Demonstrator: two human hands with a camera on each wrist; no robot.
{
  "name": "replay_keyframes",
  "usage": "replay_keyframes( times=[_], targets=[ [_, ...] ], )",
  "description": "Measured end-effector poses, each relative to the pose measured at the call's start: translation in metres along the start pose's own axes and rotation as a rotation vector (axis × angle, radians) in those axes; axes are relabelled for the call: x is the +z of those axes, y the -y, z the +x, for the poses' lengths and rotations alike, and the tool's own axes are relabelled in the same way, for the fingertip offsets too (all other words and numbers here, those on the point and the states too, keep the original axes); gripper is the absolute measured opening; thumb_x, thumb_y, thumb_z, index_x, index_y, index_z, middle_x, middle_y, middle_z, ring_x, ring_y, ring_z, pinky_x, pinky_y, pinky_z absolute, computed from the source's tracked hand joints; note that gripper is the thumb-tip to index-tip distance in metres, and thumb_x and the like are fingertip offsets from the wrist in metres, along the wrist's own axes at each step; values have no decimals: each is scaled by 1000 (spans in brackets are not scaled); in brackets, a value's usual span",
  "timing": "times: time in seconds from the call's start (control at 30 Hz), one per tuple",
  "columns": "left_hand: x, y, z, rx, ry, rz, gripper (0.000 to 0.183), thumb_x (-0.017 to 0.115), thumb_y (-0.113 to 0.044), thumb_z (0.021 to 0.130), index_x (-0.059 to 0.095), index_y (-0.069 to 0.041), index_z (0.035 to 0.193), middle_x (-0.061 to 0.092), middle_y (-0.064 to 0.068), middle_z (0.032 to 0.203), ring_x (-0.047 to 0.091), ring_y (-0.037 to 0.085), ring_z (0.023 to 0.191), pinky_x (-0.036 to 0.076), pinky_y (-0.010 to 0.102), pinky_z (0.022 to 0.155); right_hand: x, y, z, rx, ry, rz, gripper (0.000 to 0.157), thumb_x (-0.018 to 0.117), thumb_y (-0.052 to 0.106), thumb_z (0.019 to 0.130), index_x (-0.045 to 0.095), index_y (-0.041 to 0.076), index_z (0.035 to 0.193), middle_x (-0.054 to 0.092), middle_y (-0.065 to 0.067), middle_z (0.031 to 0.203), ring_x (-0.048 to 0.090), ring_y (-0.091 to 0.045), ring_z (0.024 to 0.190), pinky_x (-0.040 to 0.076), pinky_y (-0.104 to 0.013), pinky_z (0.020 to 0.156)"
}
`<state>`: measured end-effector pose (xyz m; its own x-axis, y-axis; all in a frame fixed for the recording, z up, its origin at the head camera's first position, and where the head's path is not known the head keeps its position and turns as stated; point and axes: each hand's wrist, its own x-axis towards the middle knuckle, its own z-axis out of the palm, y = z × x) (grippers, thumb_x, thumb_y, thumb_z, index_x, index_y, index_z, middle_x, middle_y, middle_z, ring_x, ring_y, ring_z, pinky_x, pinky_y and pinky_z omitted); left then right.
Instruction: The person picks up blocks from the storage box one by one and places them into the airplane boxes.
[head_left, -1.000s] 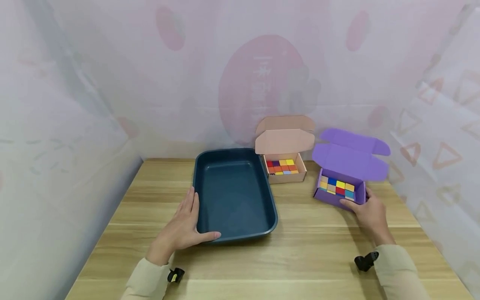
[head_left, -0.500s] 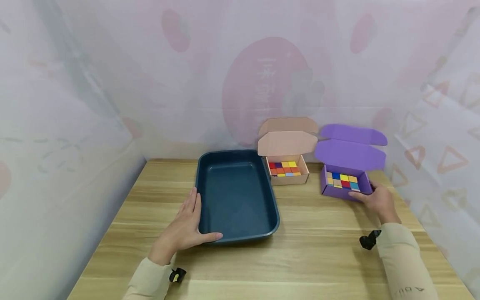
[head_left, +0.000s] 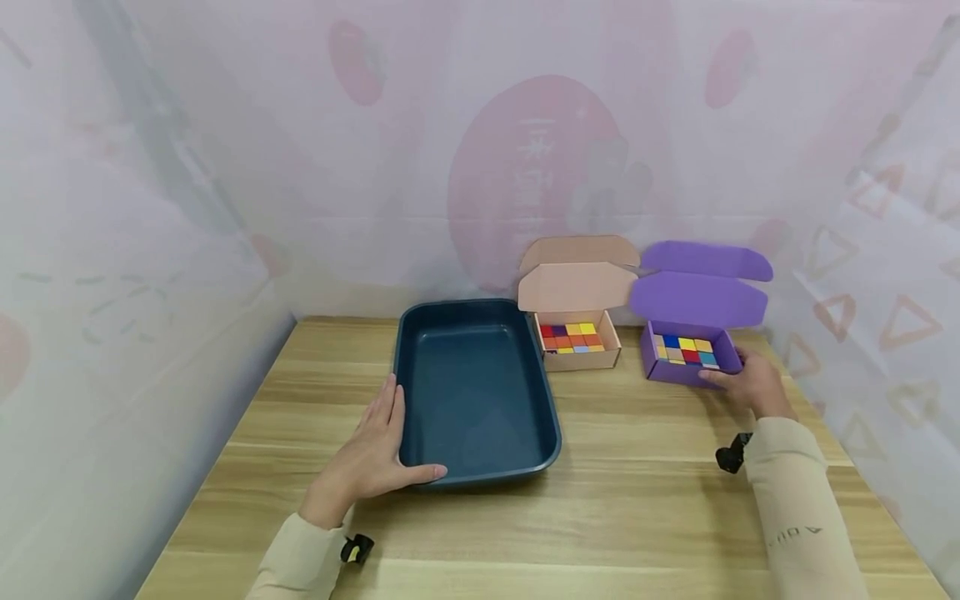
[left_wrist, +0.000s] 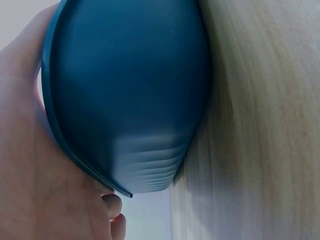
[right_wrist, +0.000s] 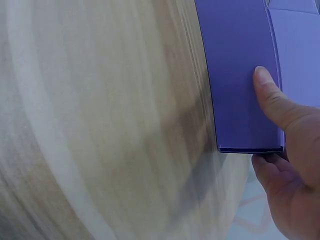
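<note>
In the head view a deep dark-blue tray (head_left: 552, 408) stands on the table. My left hand (head_left: 367, 454) rests against its near left corner, thumb along the front rim and straight fingers along the left side. The left wrist view shows the tray's outer wall (left_wrist: 135, 85) beside that hand. At the right, a purple cardboard box (head_left: 678, 372) stands with its lid raised, full of colourful blocks (head_left: 686, 351). My right hand (head_left: 753, 387) grips its near right corner. In the right wrist view the thumb (right_wrist: 272, 97) presses the front wall and the fingers lie round the side.
A pinkish-tan cardboard box (head_left: 581, 361), lid up and holding several coloured blocks (head_left: 572, 337), stands between the tray and the purple box. Behind the wooden table (head_left: 600, 525) hangs a pale printed cloth (head_left: 375, 183), with cloth walls on both sides.
The purple box has slid back and turned straighter, with my right hand staying on it. It now stands closer in line with the tan box. My left hand keeps its place on the tray.
</note>
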<state>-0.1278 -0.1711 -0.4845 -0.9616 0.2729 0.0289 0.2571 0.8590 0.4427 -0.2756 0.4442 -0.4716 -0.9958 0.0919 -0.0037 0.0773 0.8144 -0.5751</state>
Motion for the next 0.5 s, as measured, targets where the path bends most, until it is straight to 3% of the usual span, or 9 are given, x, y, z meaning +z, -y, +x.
replay_keyframes(
  times=[0.1, 0.27, 0.4, 0.5],
  targets=[
    [-1, 0, 1, 5, 0, 4, 146, 69, -86, 77, -2, 3, 167, -15, 20, 177, -5, 38, 167, 12, 63, 133, -2, 2, 4, -18, 22, -34, 92, 78, 46, 95, 38, -15, 152, 53, -43, 140, 55, -55, 121, 46, -71, 105],
    [-1, 1, 2, 10, -6, 12, 145, 69, -87, 77, -2, 3, 167, -15, 20, 177, -5, 39, 167, 12, 63, 133, -3, 5, 6, 8, 83, -58, 105, 73, 49, 98, 19, -17, 159, 41, -46, 150, 46, -60, 132, 38, -75, 113],
    [-1, 2, 1, 12, -8, 20, 144, 68, -87, 78, 0, 3, 167, -13, 21, 177, -4, 40, 167, 12, 63, 133, 2, 16, -3, 27, 91, -71, 113, 68, 53, 100, 6, -21, 158, 31, -50, 151, 42, -62, 131, 36, -77, 114],
    [-1, 3, 0, 13, -11, 27, 143, 69, -86, 78, 2, 2, 168, -11, 21, 178, -3, 40, 167, 11, 63, 133, 9, 30, -16, 13, 75, -142, 113, 57, 58, 104, 1, -26, 154, 23, -55, 148, 39, -65, 129, 37, -78, 112]
  ],
)
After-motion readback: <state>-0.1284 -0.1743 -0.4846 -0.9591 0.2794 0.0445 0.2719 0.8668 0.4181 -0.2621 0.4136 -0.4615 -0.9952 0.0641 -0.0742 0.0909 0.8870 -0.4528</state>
